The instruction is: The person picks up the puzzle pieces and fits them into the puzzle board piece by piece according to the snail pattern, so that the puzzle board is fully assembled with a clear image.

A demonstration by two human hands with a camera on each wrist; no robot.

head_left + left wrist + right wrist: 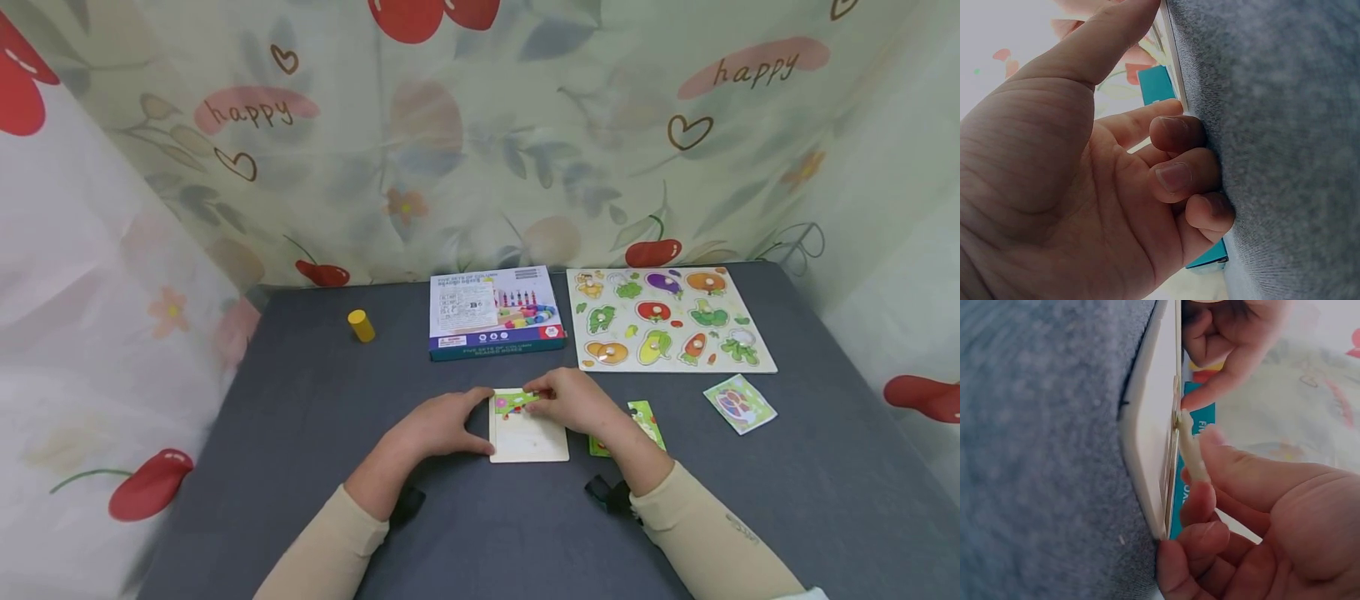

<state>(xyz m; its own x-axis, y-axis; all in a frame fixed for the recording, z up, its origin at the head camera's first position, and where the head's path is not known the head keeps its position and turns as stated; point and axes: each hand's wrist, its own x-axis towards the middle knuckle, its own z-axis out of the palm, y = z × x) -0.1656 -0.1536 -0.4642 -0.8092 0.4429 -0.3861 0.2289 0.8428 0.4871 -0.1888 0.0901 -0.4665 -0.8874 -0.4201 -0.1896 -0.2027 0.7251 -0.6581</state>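
Your right hand (576, 402) pinches a puzzle piece (1192, 447) over the tray (528, 442), your left hand (441, 427) touching its edge, thumb and forefinger spread; fitting seems underway, calling for careful alignment.

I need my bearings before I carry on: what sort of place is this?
Probably an indoor tabletop play or filming corner: a printed "happy" curtain hangs right behind the dark grey table, which holds a vegetable picture board and a small pale puzzle tray.

green pieces (647, 422), perhaps two, partly hidden by right forearm (638, 452)
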